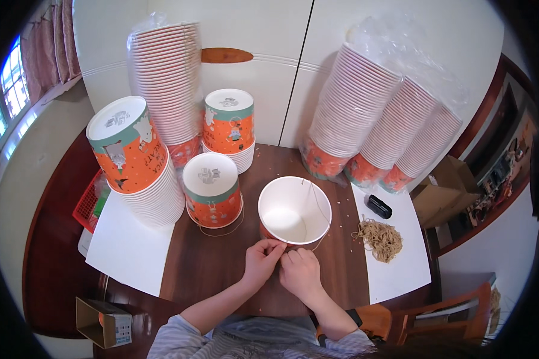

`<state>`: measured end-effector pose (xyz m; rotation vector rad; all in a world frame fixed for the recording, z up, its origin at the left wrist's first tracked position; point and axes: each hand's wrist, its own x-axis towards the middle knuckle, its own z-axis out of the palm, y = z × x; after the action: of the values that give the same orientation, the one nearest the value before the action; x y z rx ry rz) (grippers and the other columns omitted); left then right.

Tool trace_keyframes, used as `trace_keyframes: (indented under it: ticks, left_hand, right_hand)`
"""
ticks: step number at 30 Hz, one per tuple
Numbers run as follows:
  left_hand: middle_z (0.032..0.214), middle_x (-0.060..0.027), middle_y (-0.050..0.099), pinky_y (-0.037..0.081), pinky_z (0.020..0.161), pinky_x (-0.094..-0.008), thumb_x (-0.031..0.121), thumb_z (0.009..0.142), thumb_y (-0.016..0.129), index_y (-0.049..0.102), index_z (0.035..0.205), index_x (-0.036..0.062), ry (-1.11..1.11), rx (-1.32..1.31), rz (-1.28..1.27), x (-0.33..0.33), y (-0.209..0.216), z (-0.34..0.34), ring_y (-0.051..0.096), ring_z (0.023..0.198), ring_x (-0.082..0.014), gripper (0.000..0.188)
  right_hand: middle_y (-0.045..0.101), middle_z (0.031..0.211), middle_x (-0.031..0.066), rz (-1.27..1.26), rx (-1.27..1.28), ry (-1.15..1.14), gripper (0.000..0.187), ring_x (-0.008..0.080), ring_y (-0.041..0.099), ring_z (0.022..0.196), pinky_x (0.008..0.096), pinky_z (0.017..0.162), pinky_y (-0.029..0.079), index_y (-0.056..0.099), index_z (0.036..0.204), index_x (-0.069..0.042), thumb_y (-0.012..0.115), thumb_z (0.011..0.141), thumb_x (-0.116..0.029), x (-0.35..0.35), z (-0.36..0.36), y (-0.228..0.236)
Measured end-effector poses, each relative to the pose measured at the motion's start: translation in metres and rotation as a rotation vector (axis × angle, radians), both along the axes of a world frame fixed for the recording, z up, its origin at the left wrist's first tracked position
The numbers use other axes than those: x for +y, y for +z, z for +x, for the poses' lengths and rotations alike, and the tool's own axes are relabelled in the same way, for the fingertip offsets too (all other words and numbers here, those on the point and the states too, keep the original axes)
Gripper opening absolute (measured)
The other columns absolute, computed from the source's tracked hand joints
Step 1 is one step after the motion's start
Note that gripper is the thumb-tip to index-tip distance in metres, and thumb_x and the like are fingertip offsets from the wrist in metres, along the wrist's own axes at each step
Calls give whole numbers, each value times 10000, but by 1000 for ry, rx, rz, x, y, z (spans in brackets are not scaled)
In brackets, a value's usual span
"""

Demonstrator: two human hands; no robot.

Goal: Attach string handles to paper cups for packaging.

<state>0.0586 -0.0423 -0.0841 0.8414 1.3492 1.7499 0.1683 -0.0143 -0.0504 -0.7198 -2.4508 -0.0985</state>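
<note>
A paper bucket point(283, 216) with a white inside stands upright on the table before me, its orange outside just showing under the near rim. A thin tan string point(321, 206) starts at the far rim, passes down the right of the bucket and loops over to my hands. My left hand point(262, 262) pinches at the near rim, thumb and forefinger together. Close beside it, my right hand point(301, 273) is closed on the string, fingers curled. To the left, an upside-down orange and green bucket point(212, 200) has a string loop around its base.
Nested bucket stacks stand at the left point(153, 203) and behind point(167, 78); a shorter stack point(229, 128) is back centre. Plastic-wrapped stacks point(353, 102) lean at the back right. A tan string bundle point(381, 240) and a black object point(379, 206) lie on the right white sheet point(395, 284).
</note>
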Motion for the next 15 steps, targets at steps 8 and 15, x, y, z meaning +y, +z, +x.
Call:
trace_keyframes:
  ticks: [8, 15]
  left_hand:
    - [567, 22, 496, 346, 484, -190, 130, 787, 640, 583, 712, 1, -26, 175, -15, -1, 0, -13, 428, 541, -28, 160]
    - [681, -19, 495, 374, 504, -200, 50, 799, 584, 547, 813, 23, 117, 428, 128, -10, 16, -46, 436, 543, -65, 48]
  right_hand:
    - [471, 633, 33, 42, 62, -88, 176, 191, 480, 614, 327, 558, 369, 576, 751, -88, 668, 654, -203, 2, 10, 8]
    - [506, 637, 29, -110, 201, -65, 295, 194, 507, 621, 327, 566, 359, 560, 843, -88, 729, 636, -213, 13, 22, 17]
